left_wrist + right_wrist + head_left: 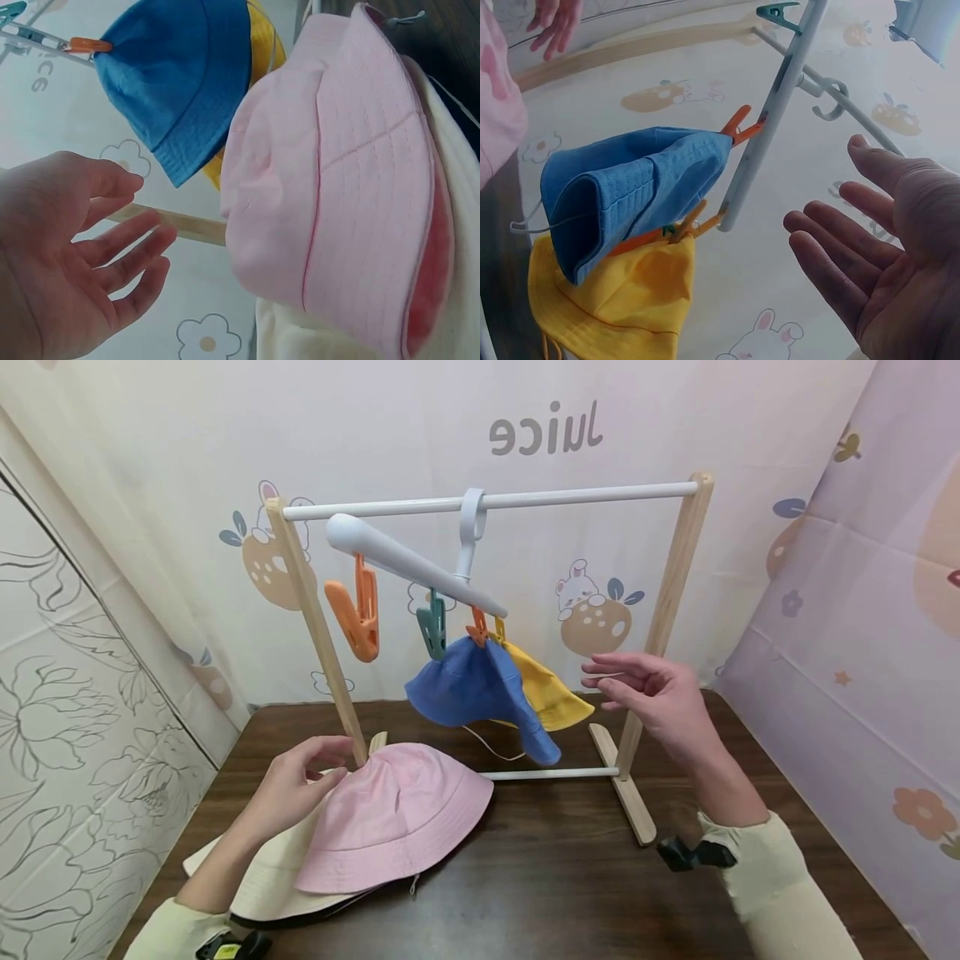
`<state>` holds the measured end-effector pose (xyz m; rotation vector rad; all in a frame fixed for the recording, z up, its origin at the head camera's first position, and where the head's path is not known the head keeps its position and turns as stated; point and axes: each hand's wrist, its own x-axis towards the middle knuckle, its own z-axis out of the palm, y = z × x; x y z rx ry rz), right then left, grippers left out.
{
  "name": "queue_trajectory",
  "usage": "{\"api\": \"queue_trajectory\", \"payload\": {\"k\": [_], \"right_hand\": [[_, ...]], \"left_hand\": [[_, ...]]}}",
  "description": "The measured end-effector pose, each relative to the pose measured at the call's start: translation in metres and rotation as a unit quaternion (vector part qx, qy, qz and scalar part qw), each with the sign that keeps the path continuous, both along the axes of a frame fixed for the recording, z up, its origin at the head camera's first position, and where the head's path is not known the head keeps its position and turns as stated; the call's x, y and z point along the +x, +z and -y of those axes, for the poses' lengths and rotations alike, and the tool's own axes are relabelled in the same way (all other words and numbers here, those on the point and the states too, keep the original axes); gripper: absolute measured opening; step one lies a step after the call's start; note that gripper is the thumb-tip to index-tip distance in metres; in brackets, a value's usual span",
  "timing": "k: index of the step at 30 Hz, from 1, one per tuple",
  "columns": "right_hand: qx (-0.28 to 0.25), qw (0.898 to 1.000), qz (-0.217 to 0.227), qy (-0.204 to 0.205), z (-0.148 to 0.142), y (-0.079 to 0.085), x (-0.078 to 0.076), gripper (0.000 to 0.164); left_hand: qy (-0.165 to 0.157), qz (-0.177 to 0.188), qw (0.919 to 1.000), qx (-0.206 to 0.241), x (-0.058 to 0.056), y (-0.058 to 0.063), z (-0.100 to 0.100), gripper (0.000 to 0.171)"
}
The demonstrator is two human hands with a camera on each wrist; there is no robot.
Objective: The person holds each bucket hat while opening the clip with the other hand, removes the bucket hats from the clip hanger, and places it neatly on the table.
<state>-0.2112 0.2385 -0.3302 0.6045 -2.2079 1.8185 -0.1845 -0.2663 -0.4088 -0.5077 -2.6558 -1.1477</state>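
A pink bucket hat (405, 818) lies on top of a cream hat (277, 877) at the table's left. My left hand (303, 785) hovers at the pink hat's crown, fingers loosely bent and holding nothing. From a white hanger (420, 568) on the rack, a blue hat (472, 685) hangs by an orange clip (477, 628) and a yellow hat (551, 693) by a yellow clip (500, 628). To the right of these hats, my right hand (656, 697) is raised with relaxed fingers and nothing in them. A green clip (432, 627) and a larger-looking orange clip (360, 618) hang without hats.
The rack has wooden side posts (667, 585), a white top bar (585, 493) and a low white bar (551, 773). Its right foot (626, 793) stands on the dark wooden table (540, 877). A printed curtain (420, 427) hangs behind. Something dark lies beneath the cream hat.
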Motion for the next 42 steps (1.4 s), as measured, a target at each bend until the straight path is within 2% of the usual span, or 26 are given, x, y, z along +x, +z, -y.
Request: {"api": "queue_trajectory", "payload": {"k": [12,20,29,42], "right_hand": [[0.012,0.997,-0.057,-0.044,0.014,-0.009,0.005,0.035],[0.034,0.995,-0.068,-0.072,0.022,-0.01,0.01,0.037],[0.063,0.989,-0.064,-0.119,0.031,-0.012,0.014,0.041],[0.042,0.992,-0.045,-0.106,0.04,-0.018,0.015,0.047]], "left_hand": [[-0.018,-0.035,0.9983,0.043,0.0,0.005,-0.012,0.038],[-0.012,-0.049,0.9971,0.057,-0.001,0.013,-0.023,0.039],[-0.014,-0.06,0.995,0.078,-0.005,0.017,-0.034,0.041],[-0.032,-0.067,0.9916,0.106,-0.012,0.022,-0.046,0.04]]}}
